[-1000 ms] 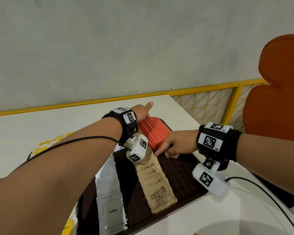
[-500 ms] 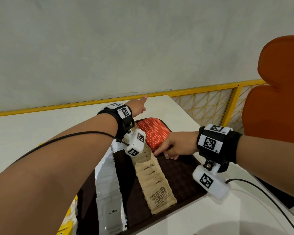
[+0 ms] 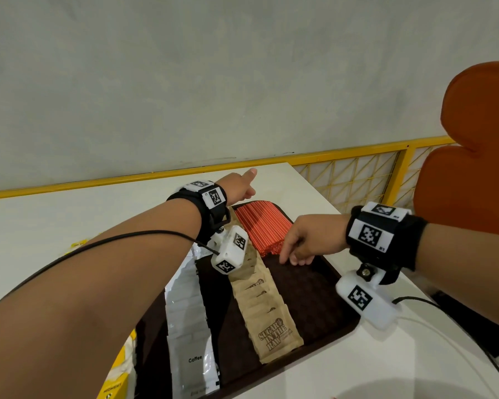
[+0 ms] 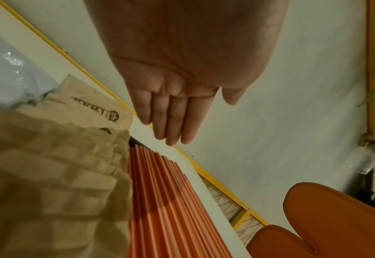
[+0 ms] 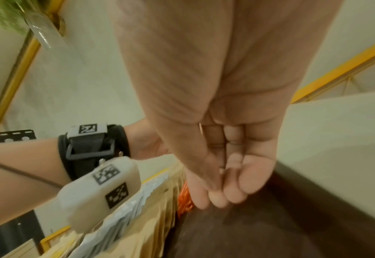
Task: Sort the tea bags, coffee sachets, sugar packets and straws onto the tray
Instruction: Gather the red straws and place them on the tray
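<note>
Red straws [image 3: 264, 227], thin ribbed tubes packed in a flat bundle at the tray's [image 3: 314, 295] far end, long axis running away from me. My right hand [image 3: 307, 240] sits at their near tips, fingers loosely bent, holding nothing; left hand [image 3: 238, 187] flat and empty beyond (nearer the far tips). Brown paper sugar packets [image 3: 267, 306] and glossy white coffee sachets [image 3: 189, 326] in rows alongside.

One tray [image 3: 323, 295] is carrying three rows — coffee sachets [image 3: 189, 321], sugar packets [image 3: 267, 306], straws [image 3: 261, 226] — each too overlapped for counting.
</note>
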Tool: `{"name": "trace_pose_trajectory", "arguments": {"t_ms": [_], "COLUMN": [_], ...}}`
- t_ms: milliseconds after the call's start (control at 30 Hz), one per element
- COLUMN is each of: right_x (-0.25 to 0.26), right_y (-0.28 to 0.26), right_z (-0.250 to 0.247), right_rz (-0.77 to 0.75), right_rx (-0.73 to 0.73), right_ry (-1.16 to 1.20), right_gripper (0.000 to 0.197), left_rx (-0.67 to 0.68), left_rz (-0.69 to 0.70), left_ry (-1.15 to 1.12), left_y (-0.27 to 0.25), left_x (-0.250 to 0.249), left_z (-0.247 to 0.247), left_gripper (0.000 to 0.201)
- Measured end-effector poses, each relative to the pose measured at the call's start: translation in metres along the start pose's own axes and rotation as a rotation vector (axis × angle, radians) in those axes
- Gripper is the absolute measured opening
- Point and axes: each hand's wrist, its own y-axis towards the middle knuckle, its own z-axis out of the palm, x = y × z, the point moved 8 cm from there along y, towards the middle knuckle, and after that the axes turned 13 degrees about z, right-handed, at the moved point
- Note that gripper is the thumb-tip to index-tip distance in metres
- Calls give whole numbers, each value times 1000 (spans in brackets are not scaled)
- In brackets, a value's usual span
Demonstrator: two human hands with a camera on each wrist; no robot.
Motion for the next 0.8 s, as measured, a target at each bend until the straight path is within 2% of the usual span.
{"name": "trace_pose_trajectory", "arguments": {"t_ms": [100,167,267,333,500,600,700,800], "right_x": [-9,-14,-17,-16,-13,-12,-14,-15], "right_y": [-6,-8,-8,-7,1,2,2,2], "right_z": [-15,-18,-18,-18,-18,-19,-22,-21], "right_rz": [20,31,16,7,1,-9,6,13], "right_rx": [-56,-76,-114,-132,-150,-156,-158,-158], "right_ry": [-46,-73,-102,-121,-151,-155,-156,-163], "right_gripper": [20,22,23,23,24,24,23,24], "left_rx": [-53,-108,-43,21,88,160,170,162], "left_rz": [4,-28,-134,-189,-156,-163,-156,-142], "left_ry": [36,171,430,523,583,637,656,665], "left_y": [-2,-4,-2,-2,-5,-3,0,2], "left_x": [-6,-4,16,32,42,42,41,42], "left_z": [-12,-31,-50,-51,-40,-32,-30,-27], "left_gripper": [67,57,33,37,7,12,29,29]}}
